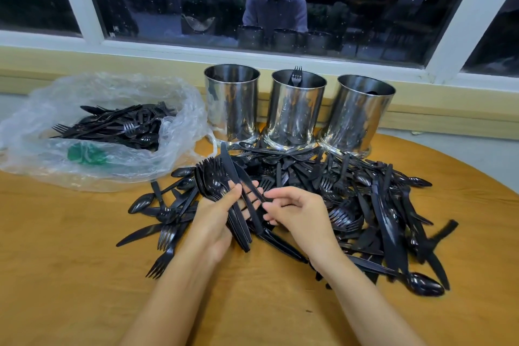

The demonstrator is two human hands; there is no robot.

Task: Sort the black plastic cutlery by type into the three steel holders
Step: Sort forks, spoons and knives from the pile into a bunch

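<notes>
Currently, from my remote seat, I see the left hand [216,219] palm up over the table, fingers curled round a bundle of cutlery [213,185]: fork and spoon heads fan out at the top, with knife handles trailing down past the palm. One knife [230,170] sticks up out of that bundle, blade toward the holders. The right hand [299,215] sits just beside it, fingers half curled, their tips at the handle of a knife lying across the left fingers; I cannot tell whether it is pinching or only touching. Both hands hover over the near edge of the loose pile [351,205] of black forks, knives and spoons, which spreads across the wooden table [84,275] to the feet of the three steel holders standing in a row by the window ledge. I can see nothing in the left holder [231,104] from this angle. The middle holder [296,112] has one fork [296,76] standing tines up, and the right holder [362,115] has something dark inside that I cannot make out. Off to the left lies a clear plastic bag [42,121], open and crumpled, with more mixed black cutlery heaped inside.
</notes>
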